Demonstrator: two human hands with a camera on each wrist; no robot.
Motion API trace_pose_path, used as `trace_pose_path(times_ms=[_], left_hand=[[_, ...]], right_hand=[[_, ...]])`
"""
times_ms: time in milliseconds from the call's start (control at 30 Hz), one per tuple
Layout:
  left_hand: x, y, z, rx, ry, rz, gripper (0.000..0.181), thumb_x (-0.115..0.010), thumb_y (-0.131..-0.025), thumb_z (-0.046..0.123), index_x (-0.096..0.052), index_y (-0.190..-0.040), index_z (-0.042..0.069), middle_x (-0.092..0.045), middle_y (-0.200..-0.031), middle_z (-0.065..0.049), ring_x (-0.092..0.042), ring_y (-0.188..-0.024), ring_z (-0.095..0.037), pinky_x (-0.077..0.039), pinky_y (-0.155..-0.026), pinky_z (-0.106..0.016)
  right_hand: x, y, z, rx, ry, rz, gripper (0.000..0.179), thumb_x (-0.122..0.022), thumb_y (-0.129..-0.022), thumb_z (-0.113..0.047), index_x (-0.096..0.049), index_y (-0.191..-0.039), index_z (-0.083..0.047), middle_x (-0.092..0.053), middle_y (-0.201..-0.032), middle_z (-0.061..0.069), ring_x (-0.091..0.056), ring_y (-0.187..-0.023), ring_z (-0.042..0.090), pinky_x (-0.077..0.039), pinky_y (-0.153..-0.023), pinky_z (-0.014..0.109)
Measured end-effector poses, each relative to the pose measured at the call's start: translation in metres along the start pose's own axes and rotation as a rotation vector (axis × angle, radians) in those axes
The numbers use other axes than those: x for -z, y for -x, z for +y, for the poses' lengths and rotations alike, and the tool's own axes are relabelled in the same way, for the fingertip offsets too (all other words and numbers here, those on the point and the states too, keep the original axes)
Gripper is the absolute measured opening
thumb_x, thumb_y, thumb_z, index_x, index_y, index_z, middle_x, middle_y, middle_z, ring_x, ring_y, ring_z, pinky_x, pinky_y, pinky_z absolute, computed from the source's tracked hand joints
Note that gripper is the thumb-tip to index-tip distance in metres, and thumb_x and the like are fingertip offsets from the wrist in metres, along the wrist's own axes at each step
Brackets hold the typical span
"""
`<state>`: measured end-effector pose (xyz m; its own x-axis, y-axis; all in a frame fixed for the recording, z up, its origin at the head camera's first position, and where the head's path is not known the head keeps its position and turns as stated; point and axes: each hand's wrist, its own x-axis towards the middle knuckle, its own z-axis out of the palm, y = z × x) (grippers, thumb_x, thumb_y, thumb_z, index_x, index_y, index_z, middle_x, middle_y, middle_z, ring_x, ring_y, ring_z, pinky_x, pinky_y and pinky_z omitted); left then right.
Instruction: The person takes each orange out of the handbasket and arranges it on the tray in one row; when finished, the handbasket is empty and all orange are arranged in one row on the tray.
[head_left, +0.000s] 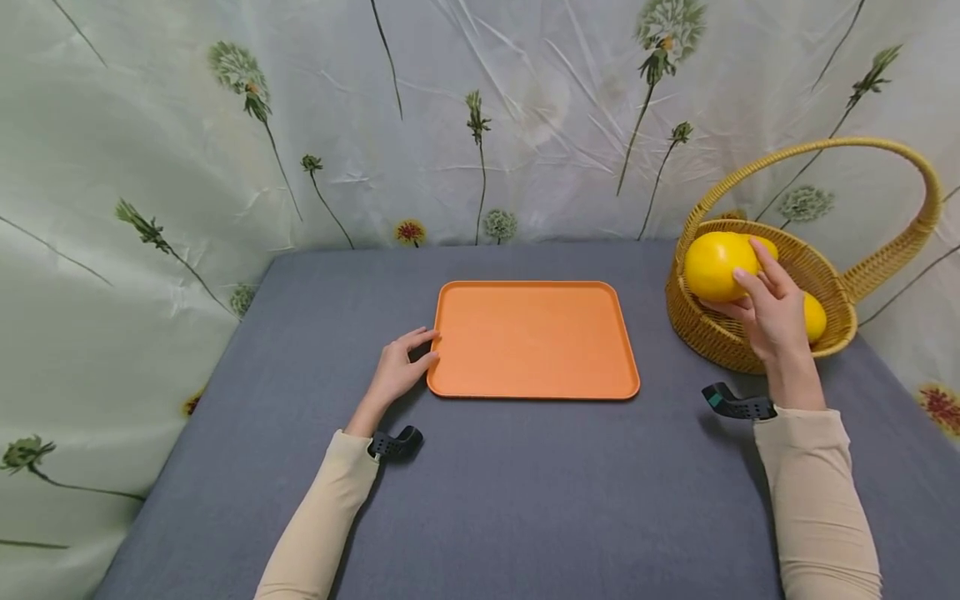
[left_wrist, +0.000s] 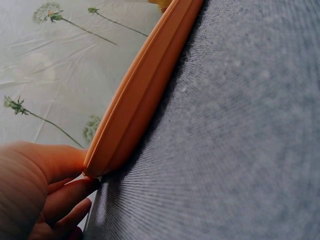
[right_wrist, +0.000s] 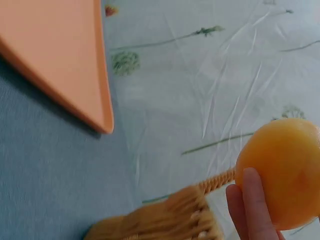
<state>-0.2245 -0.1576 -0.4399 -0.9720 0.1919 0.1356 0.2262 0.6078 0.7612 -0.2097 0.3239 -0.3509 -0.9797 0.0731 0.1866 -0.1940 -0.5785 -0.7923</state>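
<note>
My right hand (head_left: 780,312) holds a large, smooth, round yellow fruit (head_left: 716,267) above the near left part of a wicker basket (head_left: 712,337). In the right wrist view the same yellow fruit (right_wrist: 285,175) shows fingers (right_wrist: 257,205) laid along its side. Its exact kind is not clear. My left hand (head_left: 397,367) is at the left edge of an orange rectangular tray (head_left: 532,342), thumb and fingertips on the rim. The left wrist view has the tray's corner (left_wrist: 115,145) between the digits of that hand (left_wrist: 45,190).
More yellow fruit (head_left: 813,317) lies inside the basket, partly hidden by my right hand. A tall arched handle (head_left: 817,146) rises over the basket. Grey cloth (head_left: 525,483) covers the table, and a flower-printed curtain (head_left: 420,125) hangs behind it.
</note>
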Motion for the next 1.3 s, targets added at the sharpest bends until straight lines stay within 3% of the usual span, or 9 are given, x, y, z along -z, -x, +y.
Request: trace_pose_path(times_ms=[167,567,767,967,1100,1300], left_hand=[[0.003,0.001,0.0,0.003,-0.002,0.011,0.039,-0.062,-0.088,0.013,-0.06,-0.125,0.004,-0.051,-0.137,-0.022,-0.045,-0.132,-0.037,-0.034,-0.11,-0.053],[-0.001,-0.002,0.003,-0.009,0.008,0.009,0.04,-0.064,-0.086,0.011,-0.059,-0.125,0.003,-0.051,-0.137,-0.023,-0.046,-0.131,-0.037,-0.035,-0.11,-0.052],[0.001,0.0,0.003,-0.002,-0.004,0.005,0.041,-0.064,-0.087,0.011,-0.059,-0.126,0.003,-0.05,-0.137,-0.023,-0.046,-0.131,-0.037,-0.035,-0.11,-0.051],[0.001,0.0,0.002,0.015,-0.003,0.012,0.04,-0.063,-0.087,0.013,-0.059,-0.126,0.003,-0.051,-0.137,-0.022,-0.045,-0.131,-0.037,-0.034,-0.11,-0.052],[0.0,-0.001,0.001,0.013,-0.012,0.013,0.04,-0.063,-0.087,0.013,-0.059,-0.126,0.002,-0.051,-0.137,-0.023,-0.046,-0.131,-0.037,-0.034,-0.111,-0.051],[0.0,0.0,0.002,0.014,-0.012,0.013,0.04,-0.064,-0.087,0.012,-0.059,-0.126,0.002,-0.051,-0.137,-0.022,-0.046,-0.131,-0.036,-0.034,-0.111,-0.051]], right_hand=[[-0.011,0.0,0.002,-0.001,-0.105,-0.035,0.053,-0.048,-0.091,0.007,-0.046,-0.139,-0.014,-0.058,-0.117,0.007,-0.071,-0.085,0.029,-0.06,-0.065,0.041],[-0.031,0.008,0.013,-0.022,-0.058,-0.149,0.046,-0.044,-0.094,0.003,-0.044,-0.138,-0.013,-0.042,-0.134,0.002,-0.069,-0.097,0.022,-0.06,-0.071,0.039],[-0.043,0.003,0.023,-0.031,-0.01,-0.212,0.046,-0.041,-0.096,0.001,-0.033,-0.139,-0.013,-0.03,-0.137,0.003,-0.067,-0.1,0.021,-0.06,-0.073,0.037],[-0.054,-0.003,0.031,-0.107,-0.032,-0.258,0.064,-0.041,-0.097,0.0,-0.015,-0.151,-0.023,-0.028,-0.139,0.0,-0.067,-0.101,0.021,-0.059,-0.077,0.037],[-0.058,-0.005,0.038,-0.131,-0.045,-0.27,0.059,-0.041,-0.096,0.0,-0.025,-0.148,-0.025,-0.029,-0.138,0.0,-0.066,-0.102,0.02,-0.059,-0.078,0.037],[-0.061,-0.007,0.052,-0.1,-0.012,-0.285,0.046,-0.04,-0.097,0.0,-0.039,-0.137,-0.022,-0.029,-0.137,-0.001,-0.064,-0.103,0.019,-0.059,-0.078,0.037]])
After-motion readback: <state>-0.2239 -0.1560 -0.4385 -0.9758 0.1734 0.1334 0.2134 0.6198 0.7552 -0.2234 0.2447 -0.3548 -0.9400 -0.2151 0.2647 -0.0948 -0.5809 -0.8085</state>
